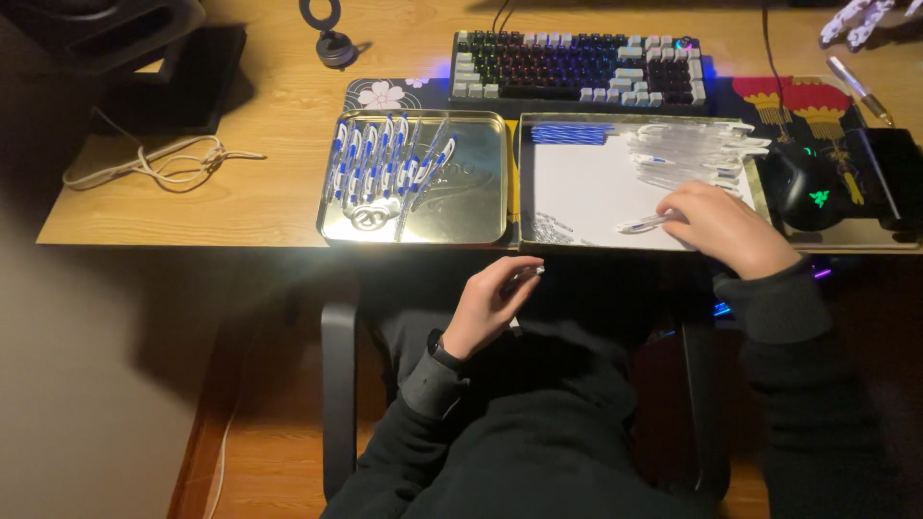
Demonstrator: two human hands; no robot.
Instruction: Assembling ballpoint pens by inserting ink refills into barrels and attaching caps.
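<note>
The work in hand looks like pen assembly, and judged from how things lie it is roughly at the halfway mark. The gold tray (481, 207) at 11 o'clock from the person already carries a row of finished blue-and-white pens (385, 163), lying side by side in its left half; its right half is bare metal. The white tray (586, 192) at 12 o'clock holds what is left: a heap of clear pen barrels (692, 154) at its far right, a bundle of blue refills (572, 133) at its far left corner, and a scatter of small parts (too dim to name) at its near left corner.

The right hand (723, 229) rests on the white tray's near edge, its grip closed around one clear pen barrel (642, 224) that points toward 9 o'clock. The left hand (492, 303) hangs over the lap below the bench edge, fingers pinched on a small pen part (529, 273), probably a tip or spring.

A lit keyboard (577, 67) sits beyond the trays, a mouse (812, 187) at 2 o'clock.
</note>
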